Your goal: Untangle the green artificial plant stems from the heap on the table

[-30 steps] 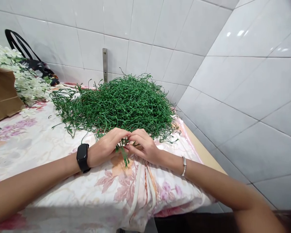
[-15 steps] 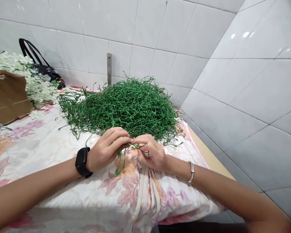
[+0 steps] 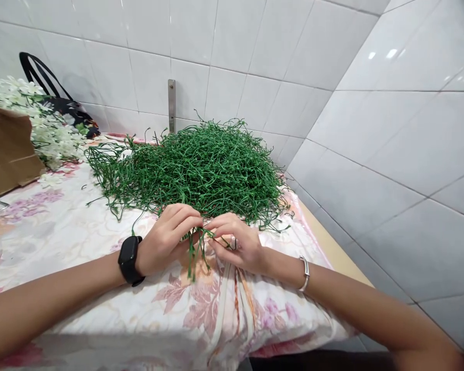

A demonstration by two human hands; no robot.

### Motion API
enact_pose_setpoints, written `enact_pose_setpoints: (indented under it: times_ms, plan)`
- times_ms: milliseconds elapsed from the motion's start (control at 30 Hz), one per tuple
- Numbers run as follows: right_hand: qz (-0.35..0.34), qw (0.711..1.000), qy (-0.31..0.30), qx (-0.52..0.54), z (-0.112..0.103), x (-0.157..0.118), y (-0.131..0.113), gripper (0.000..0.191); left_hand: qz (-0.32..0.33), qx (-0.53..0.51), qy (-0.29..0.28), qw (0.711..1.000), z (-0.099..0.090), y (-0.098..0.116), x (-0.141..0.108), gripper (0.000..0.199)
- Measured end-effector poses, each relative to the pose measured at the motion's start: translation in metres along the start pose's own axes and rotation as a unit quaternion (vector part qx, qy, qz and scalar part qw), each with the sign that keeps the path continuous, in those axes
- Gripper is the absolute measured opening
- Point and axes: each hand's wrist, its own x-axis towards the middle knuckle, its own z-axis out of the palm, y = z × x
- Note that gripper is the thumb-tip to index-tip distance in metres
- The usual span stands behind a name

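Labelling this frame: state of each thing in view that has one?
Left hand: pinching held stems
Right hand: pinching held stems
Held stems: ends hanging down
Green pile: loose, tangled
White flowers: open
Tablecloth: spread, creased at front
Wristband: worn, screen dark
Bangle: worn
Black bag: handles up

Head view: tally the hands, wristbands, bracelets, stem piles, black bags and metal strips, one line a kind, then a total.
Hands: 2 (left hand, right hand)
Black wristband: 1
Silver bracelet: 1
Pile of green stems: 1
Black bag: 1
Metal strip: 1
Total: 7
Single stems are too tangled to count.
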Motion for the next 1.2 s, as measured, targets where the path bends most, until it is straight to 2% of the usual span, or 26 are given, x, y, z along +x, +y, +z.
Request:
enact_pose_setpoints:
  times_ms: [267,467,733,1033,1200]
  plan:
    - [0.066,0.997,0.001,-0.037,-0.001,0.001,-0.005,0.017,0.049,0.014,-0.005,0.999,0.000,0.003,0.001,0.016]
    - [0.085,0.996,0.017,0.005,0.000,0.000,-0.004,0.017,0.040,-0.008,-0.001,0.999,-0.003,0.006,0.003,0.014]
    - [0.134,0.987,0.026,0.080,0.000,0.000,-0.005,0.017,0.006,-0.045,-0.008,0.999,-0.005,0.009,0.003,0.016]
    - [0.174,0.982,0.018,0.073,0.001,-0.001,-0.003,0.015,-0.037,-0.053,0.015,0.998,-0.005,0.010,0.004,0.014]
    - [0.166,0.981,0.007,0.104,-0.001,0.002,-0.005,0.009,-0.062,-0.069,-0.002,0.996,-0.005,0.011,0.002,0.015]
